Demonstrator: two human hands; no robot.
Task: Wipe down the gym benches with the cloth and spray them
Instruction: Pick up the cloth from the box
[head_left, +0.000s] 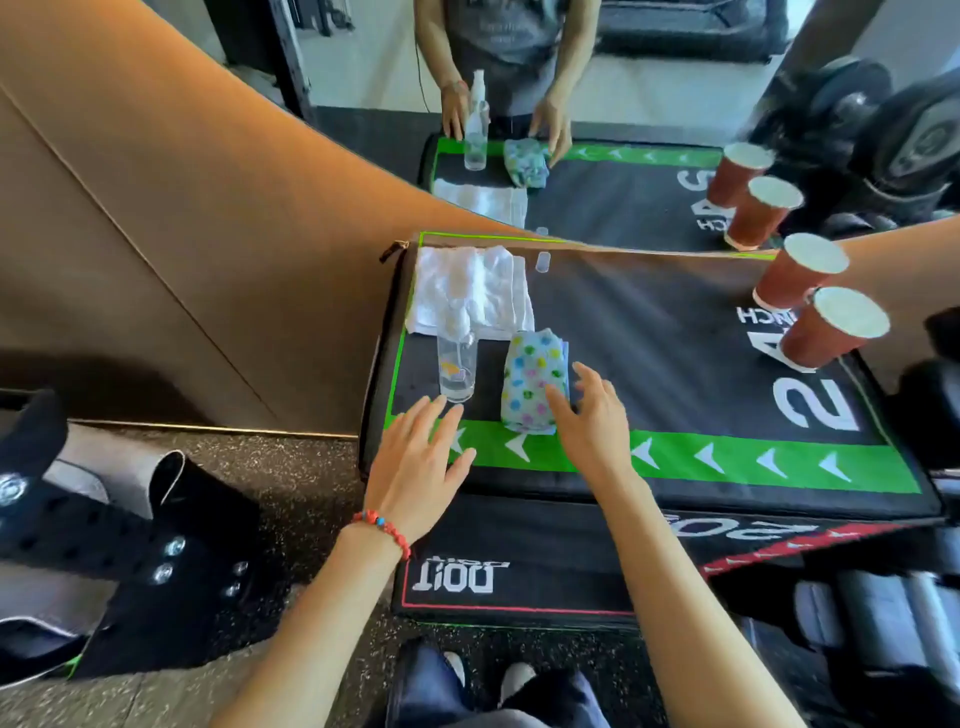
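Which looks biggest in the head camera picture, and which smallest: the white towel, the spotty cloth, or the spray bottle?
1. White towel, biggest.
2. Spotty cloth.
3. Spray bottle, smallest, though it stands upright and is seen from above, so it may look shorter than it is.

The upper black pad (675, 332) reads "2" (large, white); the lower pad (545, 561) "DOIT".

A tan panelled wall (156, 218) fills the left side, and a mirror (649, 78) runs behind, its lower edge meeting the padded surface. The floor (291, 483) is dark speckled rubber. Dumbbells (883, 130) sit blurred at the upper right. Daylight falls bright and even across the room.
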